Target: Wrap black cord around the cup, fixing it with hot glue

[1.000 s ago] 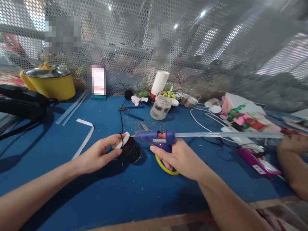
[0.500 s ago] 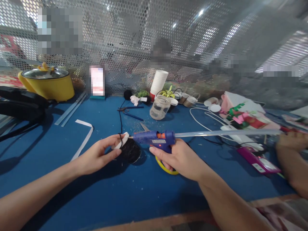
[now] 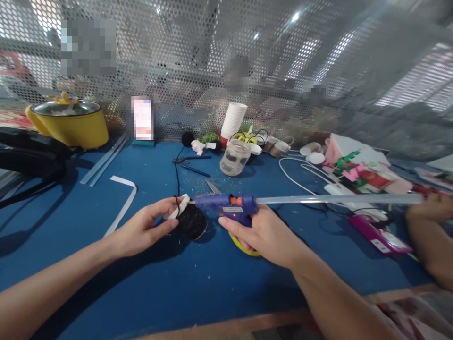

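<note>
My left hand [image 3: 143, 229] pinches a small round piece [image 3: 187, 217], white on its upper face and black and fuzzy below, with a black thread [image 3: 177, 177] running off it toward the back. My right hand [image 3: 264, 233] grips a blue glue gun [image 3: 228, 205] with an orange band. Its nozzle touches the white edge of the piece. A long clear glue stick [image 3: 336, 199] juts out of the gun's back to the right. A yellow ring [image 3: 242, 245] lies on the blue table [image 3: 177, 283] under my right hand.
At the back stand a glass jar [image 3: 235, 158], stacked white cups [image 3: 233, 120] and a yellow pot [image 3: 69, 123]. A white paper strip [image 3: 123, 200] lies left. White cable [image 3: 300, 177], a pink phone [image 3: 380, 236] and craft scraps [image 3: 357, 170] fill the right, where another person's hand [image 3: 430, 222] rests.
</note>
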`<state>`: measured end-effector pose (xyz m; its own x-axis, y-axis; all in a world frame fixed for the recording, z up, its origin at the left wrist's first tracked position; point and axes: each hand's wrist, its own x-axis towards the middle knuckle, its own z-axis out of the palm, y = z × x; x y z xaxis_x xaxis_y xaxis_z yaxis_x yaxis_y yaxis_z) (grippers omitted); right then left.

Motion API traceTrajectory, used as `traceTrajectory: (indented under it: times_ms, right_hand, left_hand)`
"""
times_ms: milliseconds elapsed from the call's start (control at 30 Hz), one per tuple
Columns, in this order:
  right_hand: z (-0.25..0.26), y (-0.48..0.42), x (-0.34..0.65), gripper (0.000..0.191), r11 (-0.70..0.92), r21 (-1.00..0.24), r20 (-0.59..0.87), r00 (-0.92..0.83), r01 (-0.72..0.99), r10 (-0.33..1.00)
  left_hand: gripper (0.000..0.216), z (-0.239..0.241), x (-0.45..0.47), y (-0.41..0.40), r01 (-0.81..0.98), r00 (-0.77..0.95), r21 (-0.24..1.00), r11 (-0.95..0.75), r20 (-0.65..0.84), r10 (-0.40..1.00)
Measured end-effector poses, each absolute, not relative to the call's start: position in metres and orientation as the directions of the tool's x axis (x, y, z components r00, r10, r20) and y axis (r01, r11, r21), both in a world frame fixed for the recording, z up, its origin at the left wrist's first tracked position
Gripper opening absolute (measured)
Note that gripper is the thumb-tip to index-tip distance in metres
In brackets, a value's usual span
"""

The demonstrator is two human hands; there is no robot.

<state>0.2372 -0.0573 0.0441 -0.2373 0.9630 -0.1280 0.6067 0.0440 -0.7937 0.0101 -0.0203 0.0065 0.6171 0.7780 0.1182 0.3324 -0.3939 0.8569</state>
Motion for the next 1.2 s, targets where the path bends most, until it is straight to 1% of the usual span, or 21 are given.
traceTrajectory:
  times_ms: [167,300,400,633,767,867,933,1033,1133,1200]
  right_hand:
    - [0.0441,-0.0573,0.2377,0.038,0.045,-0.791,-0.161,-0.278,0.610,0.947]
    - [0.0444,-0.0559,0.2379,0.039,0.045,-0.779,-0.145,-0.251,0.625,0.957]
    - [0.0448,-0.0559,0.2374,0.039,0.040,-0.785,-0.159,-0.263,0.618,0.952]
    - [0.0449,-0.0615,0.2351,0.035,0.008,-0.796,-0.168,-0.235,0.605,0.957]
    - [0.0433,-0.0633,0.2333,0.035,0.035,-0.811,-0.160,-0.279,0.584,0.947]
    - [0.0414,-0.0636,0.2312,0.032,0.060,-0.823,-0.142,-0.307,0.566,0.941]
    - [0.0405,-0.0639,0.2300,0.026,0.080,-0.830,-0.123,-0.321,0.552,0.939]
    - [0.0405,-0.0638,0.2294,0.022,0.064,-0.844,-0.129,-0.318,0.532,0.939]
    - [0.0416,-0.0621,0.2313,0.026,0.023,-0.852,-0.153,-0.291,0.523,0.944]
    - [0.0425,-0.0599,0.2339,0.029,0.019,-0.842,-0.157,-0.280,0.538,0.947]
  left_hand:
    - [0.016,0.0067,0.0101,-0.0208,0.333,0.616,0.857,-0.393,0.117,0.779]
    - [0.015,0.0047,0.0094,-0.0202,0.323,0.616,0.863,-0.389,0.120,0.779]
    - [0.016,0.0042,0.0091,-0.0196,0.326,0.626,0.856,-0.402,0.124,0.770]
    - [0.017,0.0084,0.0103,-0.0209,0.356,0.617,0.845,-0.398,0.107,0.779]
    - [0.016,0.0079,0.0108,-0.0209,0.352,0.603,0.854,-0.384,0.107,0.791]
    - [0.019,0.0064,0.0106,-0.0205,0.348,0.603,0.857,-0.380,0.105,0.791]
    - [0.020,0.0054,0.0103,-0.0204,0.343,0.603,0.861,-0.376,0.105,0.791]
    - [0.018,0.0043,0.0099,-0.0205,0.328,0.598,0.870,-0.369,0.111,0.794]
    - [0.014,0.0044,0.0099,-0.0204,0.321,0.608,0.869,-0.376,0.115,0.785]
    - [0.015,0.0053,0.0099,-0.0201,0.323,0.620,0.863,-0.388,0.117,0.776]
